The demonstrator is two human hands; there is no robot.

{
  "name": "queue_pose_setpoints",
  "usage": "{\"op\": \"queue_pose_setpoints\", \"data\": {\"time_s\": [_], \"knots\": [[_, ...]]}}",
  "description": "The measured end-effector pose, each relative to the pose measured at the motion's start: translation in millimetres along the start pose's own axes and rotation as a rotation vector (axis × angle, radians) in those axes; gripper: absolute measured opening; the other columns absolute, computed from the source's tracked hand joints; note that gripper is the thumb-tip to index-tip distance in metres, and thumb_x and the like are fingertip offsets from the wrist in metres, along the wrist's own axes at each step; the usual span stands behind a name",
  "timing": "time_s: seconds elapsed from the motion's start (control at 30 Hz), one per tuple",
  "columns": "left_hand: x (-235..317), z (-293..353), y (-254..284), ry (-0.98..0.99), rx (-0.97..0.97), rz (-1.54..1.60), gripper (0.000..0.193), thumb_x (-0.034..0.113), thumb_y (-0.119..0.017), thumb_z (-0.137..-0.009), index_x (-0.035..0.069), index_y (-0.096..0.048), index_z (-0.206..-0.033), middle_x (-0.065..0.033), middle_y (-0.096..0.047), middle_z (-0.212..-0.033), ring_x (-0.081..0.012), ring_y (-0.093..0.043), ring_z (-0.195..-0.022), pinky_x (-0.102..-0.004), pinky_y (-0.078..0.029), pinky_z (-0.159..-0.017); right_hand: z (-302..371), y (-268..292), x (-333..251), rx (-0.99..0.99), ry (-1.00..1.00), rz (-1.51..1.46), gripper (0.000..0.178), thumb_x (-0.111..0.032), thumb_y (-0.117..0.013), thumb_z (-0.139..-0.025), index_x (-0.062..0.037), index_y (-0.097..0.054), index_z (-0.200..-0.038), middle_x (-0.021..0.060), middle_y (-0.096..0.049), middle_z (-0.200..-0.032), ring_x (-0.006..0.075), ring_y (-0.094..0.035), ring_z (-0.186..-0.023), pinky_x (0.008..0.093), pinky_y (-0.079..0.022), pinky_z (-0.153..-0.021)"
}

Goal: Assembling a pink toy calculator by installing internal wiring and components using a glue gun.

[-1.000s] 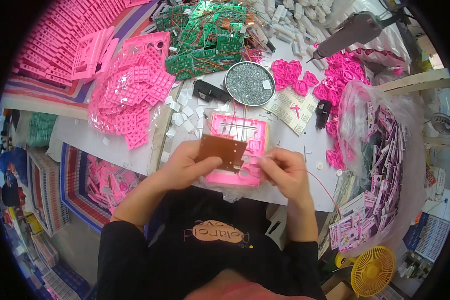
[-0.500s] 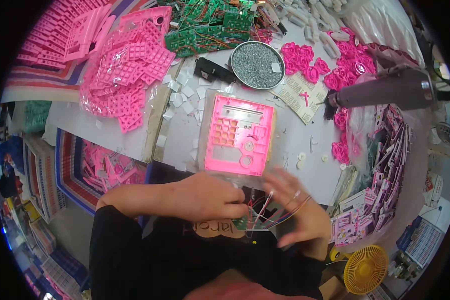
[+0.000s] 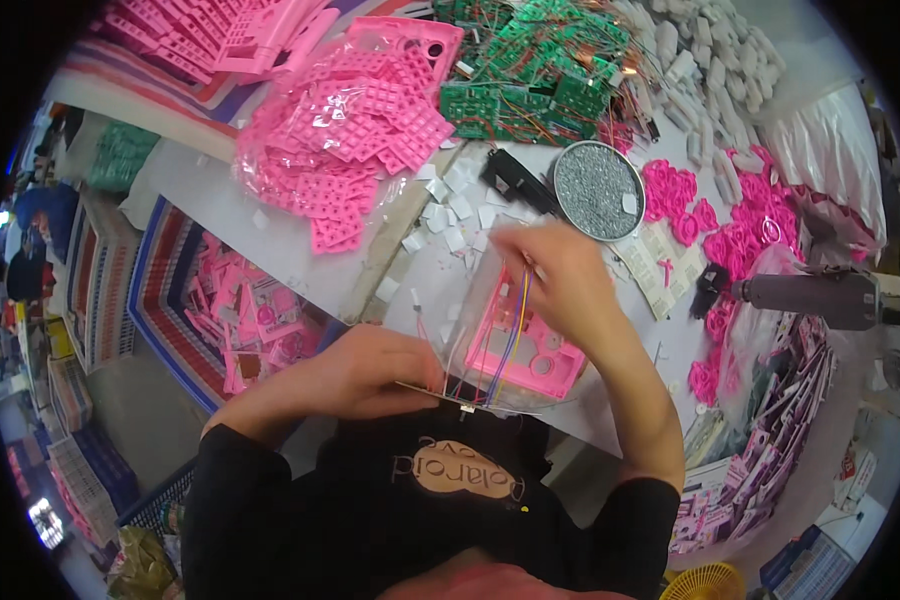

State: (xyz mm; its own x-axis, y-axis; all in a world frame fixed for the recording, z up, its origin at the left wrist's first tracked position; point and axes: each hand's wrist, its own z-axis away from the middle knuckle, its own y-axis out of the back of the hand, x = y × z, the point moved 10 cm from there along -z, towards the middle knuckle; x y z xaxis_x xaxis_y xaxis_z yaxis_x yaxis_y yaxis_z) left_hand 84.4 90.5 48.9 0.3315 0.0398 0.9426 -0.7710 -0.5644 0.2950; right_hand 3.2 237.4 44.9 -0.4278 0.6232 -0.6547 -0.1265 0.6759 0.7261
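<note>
Close to my body, my left hand (image 3: 375, 372) is closed on a circuit board (image 3: 470, 404), which shows nearly edge-on. Coloured wires (image 3: 517, 325) run up from it to my right hand (image 3: 562, 285), whose fingers are pinched around their upper part. Beneath the right hand and the wires lies a pink plastic housing (image 3: 550, 372), open side up, on clear plastic film. My right hand and forearm hide part of it. A thinner lead with a small white connector (image 3: 416, 298) sticks up beside my left hand.
Beyond the housing are a round dish of small screws (image 3: 598, 190), a black box-shaped object (image 3: 518, 180) and scattered white squares (image 3: 450, 215). Pink keypads (image 3: 360, 110), wired green boards (image 3: 540, 70) and pink rings (image 3: 750, 225) are heaped around. A grey cylindrical tool (image 3: 810, 300) projects from the right.
My right hand has moved up and away from my body, drawing the wires upward. My left hand still holds the board. The view has shifted, so the table things appear further right.
</note>
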Motion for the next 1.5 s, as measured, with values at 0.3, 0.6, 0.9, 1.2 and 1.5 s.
{"op": "queue_pose_setpoints", "data": {"time_s": [0.3, 0.6, 0.9, 1.2, 1.5], "knots": [[-2.1, 13.9, 7.1, 0.040, 0.073, -0.067, 0.020, 0.003, -0.077, -0.083, 0.004, -0.057, -0.085, -0.0109, -0.064, -0.082, -0.0302, -0.068, -0.076, -0.0375, -0.053, -0.065, -152.2, -71.9, 18.8, 0.076, 0.249, 0.321, 0.040, -0.013, -0.070, -0.081, -0.0113, -0.064, -0.121, 0.0097, -0.064, -0.112, 0.0351, -0.065, -0.097, 0.0446, -0.055, -0.080], [-12.3, 29.0, 15.5, 0.114, 0.112, 0.003, 0.013, 0.013, -0.074, -0.086, 0.005, -0.068, -0.094, -0.0093, -0.065, -0.082, -0.0305, -0.065, -0.073, -0.0367, -0.050, -0.063, -77.8, 14.0, 8.2, 0.116, 0.035, -0.121, 0.019, -0.015, -0.073, -0.080, -0.0060, -0.065, -0.095, 0.0119, -0.064, -0.090, 0.0273, -0.064, -0.086, 0.0403, -0.051, -0.069], [-21.9, 37.5, 27.9, 0.295, 0.263, 0.690, 0.040, 0.034, -0.079, -0.086, -0.005, -0.067, -0.089, -0.0109, -0.067, -0.077, -0.0173, -0.063, -0.064, -0.0308, -0.048, -0.058, 56.2, 19.6, -1.2, 0.244, -0.008, 0.314, 0.021, -0.006, -0.078, -0.074, -0.0088, -0.067, -0.091, 0.0057, -0.064, -0.090, 0.0270, -0.059, -0.082, 0.0373, -0.051, -0.070], [-29.6, 38.5, 25.9, 0.271, 0.311, 0.545, 0.039, 0.031, -0.080, -0.086, -0.003, -0.069, -0.102, -0.0093, -0.071, -0.088, -0.0141, -0.065, -0.073, -0.0278, -0.049, -0.062, 82.3, -29.7, -14.1, 0.118, 0.036, 0.266, 0.045, -0.012, -0.081, -0.076, 0.0013, -0.067, -0.116, 0.0132, -0.063, -0.108, 0.0300, -0.060, -0.089, 0.0389, -0.052, -0.075], [-34.4, 39.4, 16.1, 0.306, 0.253, 0.668, 0.034, 0.013, -0.066, -0.095, -0.006, -0.064, -0.123, -0.0118, -0.071, -0.112, -0.0168, -0.068, -0.103, -0.0320, -0.052, -0.090, 91.4, -49.4, -19.1, -0.127, 0.018, 0.430, 0.080, -0.046, -0.075, -0.080, 0.0053, -0.052, -0.138, 0.0230, -0.044, -0.150, 0.0407, -0.041, -0.138, 0.0583, -0.037, -0.106]]}}
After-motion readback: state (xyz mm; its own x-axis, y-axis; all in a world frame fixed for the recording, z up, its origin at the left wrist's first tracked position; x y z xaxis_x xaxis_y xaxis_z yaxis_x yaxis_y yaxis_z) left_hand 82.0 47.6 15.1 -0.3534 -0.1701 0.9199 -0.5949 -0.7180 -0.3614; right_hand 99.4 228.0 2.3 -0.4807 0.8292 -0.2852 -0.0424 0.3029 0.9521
